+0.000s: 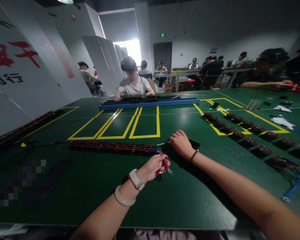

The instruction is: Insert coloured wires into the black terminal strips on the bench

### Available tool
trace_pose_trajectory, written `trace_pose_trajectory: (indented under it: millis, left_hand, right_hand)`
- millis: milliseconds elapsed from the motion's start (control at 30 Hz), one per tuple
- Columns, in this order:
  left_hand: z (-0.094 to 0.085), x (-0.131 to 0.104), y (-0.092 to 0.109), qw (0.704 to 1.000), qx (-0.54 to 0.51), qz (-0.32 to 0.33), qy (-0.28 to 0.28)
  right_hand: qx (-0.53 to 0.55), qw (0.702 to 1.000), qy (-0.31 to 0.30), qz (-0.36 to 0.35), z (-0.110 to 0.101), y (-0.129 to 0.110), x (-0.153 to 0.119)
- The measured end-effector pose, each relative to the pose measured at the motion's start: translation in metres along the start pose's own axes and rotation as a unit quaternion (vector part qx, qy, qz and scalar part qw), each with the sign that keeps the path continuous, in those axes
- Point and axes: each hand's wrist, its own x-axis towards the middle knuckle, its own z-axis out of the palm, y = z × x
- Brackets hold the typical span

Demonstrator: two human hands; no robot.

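Note:
My left hand (156,166) is closed round the red and blue cables (167,163) that come out of the right end of a long wire harness (110,147); a ring lug pokes out below the fingers. My right hand (180,141) is closed beside a thin yellow-green wire (163,143), which runs from the same end to its fingertips. The harness lies across the green table, its black body wrapped with red and blue wires. Under my right hand is a dark flat piece (194,144), partly covered.
Yellow tape outlines (145,136) mark the green table (90,186). Long black assemblies (250,141) lie at the right, another (22,125) at the left edge. Across the table, a person (135,83) touches dark strips beside a blue rail (150,104). White scraps (282,122) lie far right.

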Motion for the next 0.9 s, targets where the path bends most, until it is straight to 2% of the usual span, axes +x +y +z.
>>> trace_pose_trajectory:
  millis: [167,300,400,567,700,833,900]
  left_hand:
    - [-0.003,0.001,0.001,1.000,0.019,0.004,-0.003]
    - [-0.005,0.004,0.000,0.999,0.030,0.015,-0.001]
    - [-0.006,0.004,-0.001,0.999,0.035,0.013,0.008]
    - [-0.007,0.005,-0.003,0.999,0.041,0.014,0.021]
    - [-0.009,0.008,-0.005,0.999,0.024,0.020,0.022]
    - [-0.008,0.010,-0.006,0.999,0.027,0.015,0.019]
    - [-0.005,0.008,-0.006,0.999,0.040,0.022,0.020]
  right_hand:
    - [-0.032,0.998,0.045,-0.035,0.018,0.009,0.006]
    - [-0.033,0.994,0.077,-0.076,0.019,0.013,0.000]
    - [-0.005,0.984,0.098,-0.150,0.013,0.012,-0.008]
    - [0.052,0.948,0.139,-0.281,0.006,0.010,-0.022]
    - [0.068,0.920,0.135,-0.361,0.004,0.011,-0.026]
    - [0.098,0.915,0.116,-0.374,0.005,0.008,-0.026]
    - [0.136,0.927,0.115,-0.329,0.006,0.004,-0.024]
